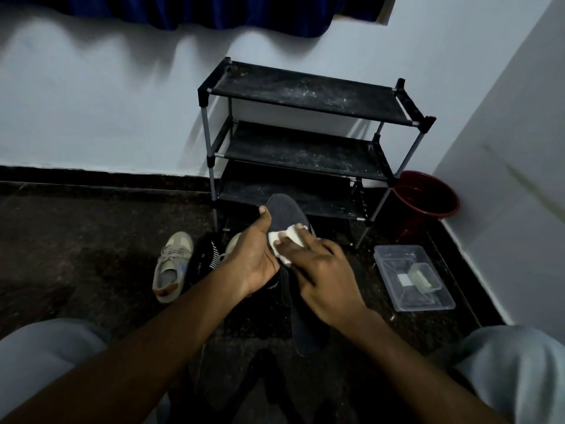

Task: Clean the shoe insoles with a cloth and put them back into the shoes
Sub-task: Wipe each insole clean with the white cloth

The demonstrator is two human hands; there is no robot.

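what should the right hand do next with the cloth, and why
Probably slide the cloth up toward the toe end of the insole. The right hand presses it flat about midway along the insole, and the left hand grips the insole's edge, so it looks steadied for a stroke. The toe area above the cloth lies bare.

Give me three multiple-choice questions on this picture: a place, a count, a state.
1. Relative to the shoe rack, the red bucket stands: A on top; B to its right; C to its left.
2. The rack's shelves number: A two; B five; C three.
3. The white cloth is: A pressed on the insole by the right hand; B in the bucket; C draped on the rack.
Answers: B, it sits by the right legs; C, three dark tiers show; A, fingers lie flat on it.
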